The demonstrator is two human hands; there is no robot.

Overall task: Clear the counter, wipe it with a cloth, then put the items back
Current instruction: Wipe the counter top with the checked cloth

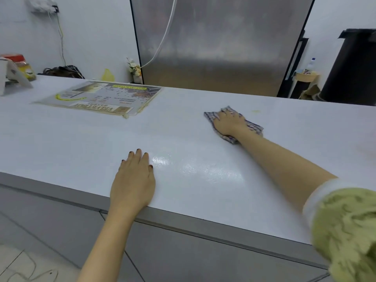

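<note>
me: white counter (81, 139) fills the head view, with a steel panel (219, 47) behind it. most of the top is bare, so i judge the clearing largely done.

desk: largely?

me: a laminated menu sheet (97, 98) lies flat at the far left, and a red-lidded jar (19, 64) stands at the left end beside a white stand. i can't tell whether those count as cleared.

desk: and the wiping?

me: under way. my right hand (228, 122) lies flat on the checked cloth (254, 127), fingers spread and pressing it to the counter, not bunching it. the cloth sits right of centre, towards the far edge.

desk: left hand?

me: my left hand (133, 180) rests palm down near the front edge, fingers straight, holding nothing.

desk: what's left?

me: a glossy streaked patch (193, 167) between my hands looks damp, so that part seems wiped. a faint yellowish mark (256, 111) just beyond the cloth isn't. then the left stretch, and putting the items back hasn't begun.
</note>
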